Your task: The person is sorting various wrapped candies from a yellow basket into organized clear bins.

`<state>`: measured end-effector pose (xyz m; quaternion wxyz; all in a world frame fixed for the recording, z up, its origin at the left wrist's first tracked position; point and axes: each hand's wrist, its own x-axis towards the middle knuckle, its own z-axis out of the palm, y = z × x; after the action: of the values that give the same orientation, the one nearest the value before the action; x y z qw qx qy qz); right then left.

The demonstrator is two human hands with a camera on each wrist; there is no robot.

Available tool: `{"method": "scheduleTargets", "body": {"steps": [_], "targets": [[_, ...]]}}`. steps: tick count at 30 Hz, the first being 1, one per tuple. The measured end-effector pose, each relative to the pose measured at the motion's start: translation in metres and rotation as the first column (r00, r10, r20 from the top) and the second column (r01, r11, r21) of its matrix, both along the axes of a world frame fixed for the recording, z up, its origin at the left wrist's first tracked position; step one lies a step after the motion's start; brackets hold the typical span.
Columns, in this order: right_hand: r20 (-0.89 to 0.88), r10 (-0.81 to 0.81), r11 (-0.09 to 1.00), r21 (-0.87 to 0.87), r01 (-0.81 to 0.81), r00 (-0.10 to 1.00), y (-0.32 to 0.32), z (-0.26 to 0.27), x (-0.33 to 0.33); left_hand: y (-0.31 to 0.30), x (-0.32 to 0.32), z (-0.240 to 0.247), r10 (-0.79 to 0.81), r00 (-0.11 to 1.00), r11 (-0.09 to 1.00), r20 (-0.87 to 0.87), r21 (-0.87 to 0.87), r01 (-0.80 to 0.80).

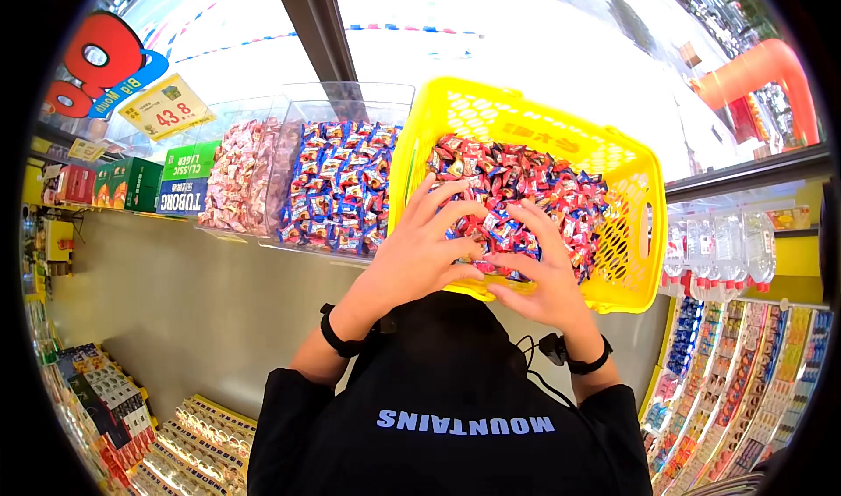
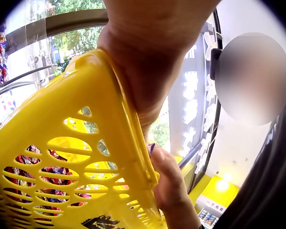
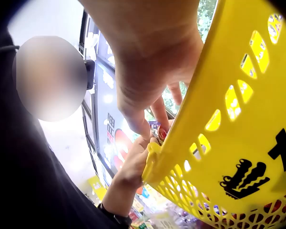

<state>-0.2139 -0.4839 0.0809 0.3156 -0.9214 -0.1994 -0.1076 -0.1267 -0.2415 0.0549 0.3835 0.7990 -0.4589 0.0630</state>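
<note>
Shop: price tag [image 1: 166,109], stocked shelves [image 1: 745,382]

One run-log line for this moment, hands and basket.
left hand: spread on candies | right hand: flat on candies beside it | basket: yellow, heaped with candies | bins: left of basket

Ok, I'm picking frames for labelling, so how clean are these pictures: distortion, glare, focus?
Head view: strong fisheye bending, black corners, window blown out white, candies sharp. Left wrist view: left hand close, soft, backlit; yellow basket clear. Right wrist view: right hand shadowed, blurry up close.
</note>
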Motion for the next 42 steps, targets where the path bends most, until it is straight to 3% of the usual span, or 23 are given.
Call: {"method": "scheduleTargets", "body": {"steps": [8,17,23,32,37,42], "targets": [[0.029,-0.05,0.995,0.089,0.048,0.998,0.007,-0.019,-0.002,-0.001,-0.003,-0.003,0.046,0.996,0.999,0.074,0.017,-0.047],[0.037,-0.01,0.97,0.243,0.001,0.999,0.004,-0.024,0.0,-0.002,-0.003,0.004,0.08,0.997,0.992,0.017,0.093,-0.081],[0.115,-0.034,0.975,0.22,0.007,0.993,0.003,-0.02,-0.002,-0.003,-0.004,0.005,0.106,0.994,0.987,0.014,0.121,-0.107],[0.152,-0.088,0.978,0.203,0.056,0.985,0.009,-0.008,-0.001,0.003,-0.004,0.001,0.063,0.988,0.997,0.141,0.039,-0.07],[0.192,-0.147,0.973,0.204,0.107,0.97,0.048,-0.008,0.004,0.036,0.009,0.006,0.047,0.984,0.999,0.17,-0.004,-0.047],[0.25,-0.137,0.979,0.184,0.092,0.959,0.129,-0.003,0.031,0.124,0.037,0.009,0.027,0.995,1.0,0.095,0.004,-0.027]]}}
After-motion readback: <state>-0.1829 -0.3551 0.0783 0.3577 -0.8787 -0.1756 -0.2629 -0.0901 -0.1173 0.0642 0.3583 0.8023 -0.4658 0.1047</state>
